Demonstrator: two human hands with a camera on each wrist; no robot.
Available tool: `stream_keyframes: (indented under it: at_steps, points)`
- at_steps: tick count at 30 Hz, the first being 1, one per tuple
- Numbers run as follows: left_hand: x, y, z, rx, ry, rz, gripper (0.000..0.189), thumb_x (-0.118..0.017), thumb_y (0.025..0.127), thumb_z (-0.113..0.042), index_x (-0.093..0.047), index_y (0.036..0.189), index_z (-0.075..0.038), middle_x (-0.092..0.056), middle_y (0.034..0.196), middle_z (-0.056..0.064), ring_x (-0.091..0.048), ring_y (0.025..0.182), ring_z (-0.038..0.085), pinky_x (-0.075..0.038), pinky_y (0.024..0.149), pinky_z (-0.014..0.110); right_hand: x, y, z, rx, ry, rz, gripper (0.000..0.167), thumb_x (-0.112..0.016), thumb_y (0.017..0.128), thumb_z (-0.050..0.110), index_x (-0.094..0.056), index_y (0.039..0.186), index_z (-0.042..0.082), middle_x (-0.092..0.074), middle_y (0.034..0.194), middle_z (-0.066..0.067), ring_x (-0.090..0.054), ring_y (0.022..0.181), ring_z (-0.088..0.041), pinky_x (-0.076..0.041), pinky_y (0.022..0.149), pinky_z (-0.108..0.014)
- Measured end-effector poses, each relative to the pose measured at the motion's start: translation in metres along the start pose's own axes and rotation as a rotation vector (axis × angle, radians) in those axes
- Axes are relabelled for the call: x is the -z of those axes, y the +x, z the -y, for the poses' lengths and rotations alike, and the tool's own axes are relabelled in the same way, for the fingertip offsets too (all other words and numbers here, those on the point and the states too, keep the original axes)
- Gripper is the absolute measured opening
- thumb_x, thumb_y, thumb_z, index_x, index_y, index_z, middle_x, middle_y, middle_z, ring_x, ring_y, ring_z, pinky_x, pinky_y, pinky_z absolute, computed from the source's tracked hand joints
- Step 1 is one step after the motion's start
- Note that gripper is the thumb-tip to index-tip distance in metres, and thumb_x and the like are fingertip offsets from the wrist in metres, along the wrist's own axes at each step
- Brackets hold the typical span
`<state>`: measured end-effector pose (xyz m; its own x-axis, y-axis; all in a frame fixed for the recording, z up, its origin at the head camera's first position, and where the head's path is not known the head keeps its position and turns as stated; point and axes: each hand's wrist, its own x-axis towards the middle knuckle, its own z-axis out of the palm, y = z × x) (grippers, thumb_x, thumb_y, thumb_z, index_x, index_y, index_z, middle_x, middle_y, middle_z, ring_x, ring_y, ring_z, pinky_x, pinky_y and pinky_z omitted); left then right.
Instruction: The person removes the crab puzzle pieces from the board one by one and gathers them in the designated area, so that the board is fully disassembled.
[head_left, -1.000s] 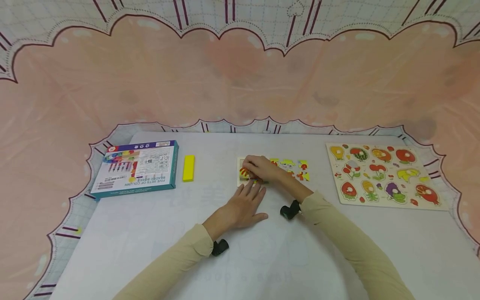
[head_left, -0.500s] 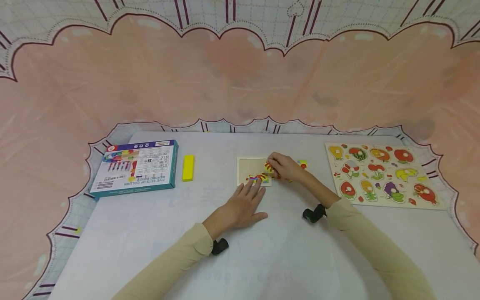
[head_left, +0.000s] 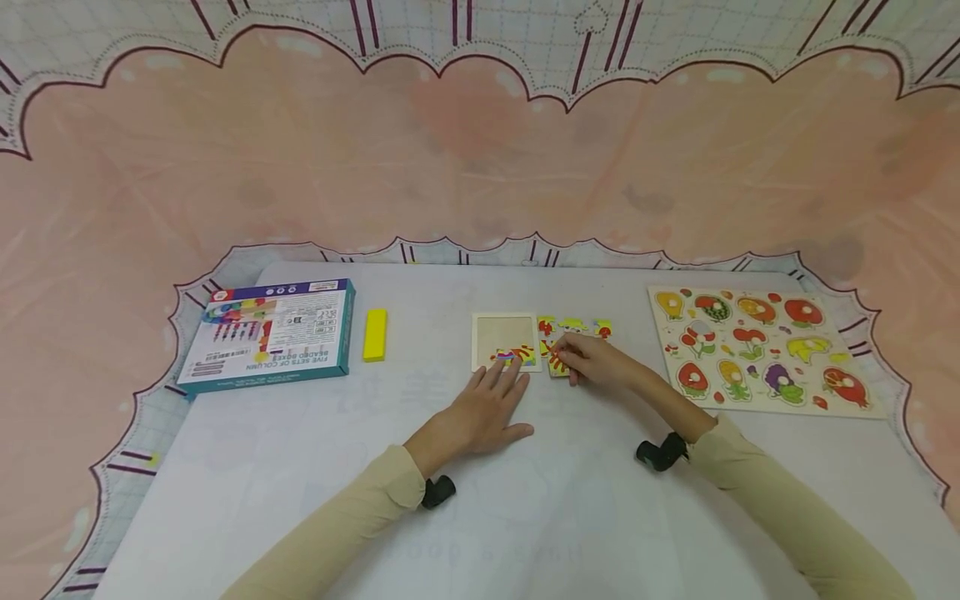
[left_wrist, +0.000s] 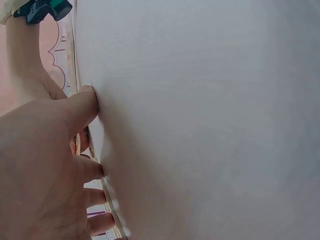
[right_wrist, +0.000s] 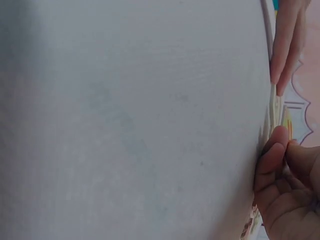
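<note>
A small square puzzle tray (head_left: 475, 337) lies mid-table in the head view, with colourful puzzle pieces (head_left: 527, 353) along its near side. My left hand (head_left: 480, 417) lies with fingers spread, its fingertips on the tray's near edge. Just right of the tray, my right hand (head_left: 597, 360) pinches a yellow and red puzzle piece (head_left: 556, 365) between thumb and finger. Several other puzzle pieces (head_left: 602, 327) lie beyond that hand, partly covered by it. In the right wrist view, the curled right hand (right_wrist: 287, 185) holds the piece, whose yellow and red edge shows.
At the left lie a flat boxed bead set (head_left: 273, 333) and a yellow block (head_left: 375, 335). A wooden fruit puzzle board (head_left: 765, 350) lies at the right. All rest on a white-covered table (head_left: 525, 517); a patterned cloth (head_left: 420, 167) stands behind.
My right hand has lifted a puzzle piece out of the tray and carried it right, nearer to me, baring most of the tray floor. My left hand has stayed in place.
</note>
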<state>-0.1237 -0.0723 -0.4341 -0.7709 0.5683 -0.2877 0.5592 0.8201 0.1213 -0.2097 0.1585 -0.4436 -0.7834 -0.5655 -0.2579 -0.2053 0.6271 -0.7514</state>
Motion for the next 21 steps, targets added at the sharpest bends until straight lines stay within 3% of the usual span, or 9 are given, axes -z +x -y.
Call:
stream_keyframes:
  at_steps: [21]
  points:
    - [0.0, 0.001, -0.001, 0.011, 0.007, 0.018, 0.078, -0.039, 0.098, -0.059, -0.017, 0.156, -0.012, -0.004, 0.165, 0.011, -0.006, 0.153, 0.032, -0.015, 0.123, 0.049, -0.011, -0.001, 0.01, -0.046, -0.094, -0.107, 0.013, -0.056, 0.098, 0.016, -0.06, 0.102, 0.004, -0.06, 0.081, -0.006, -0.056, 0.069, -0.013, -0.049, 0.065, -0.022]
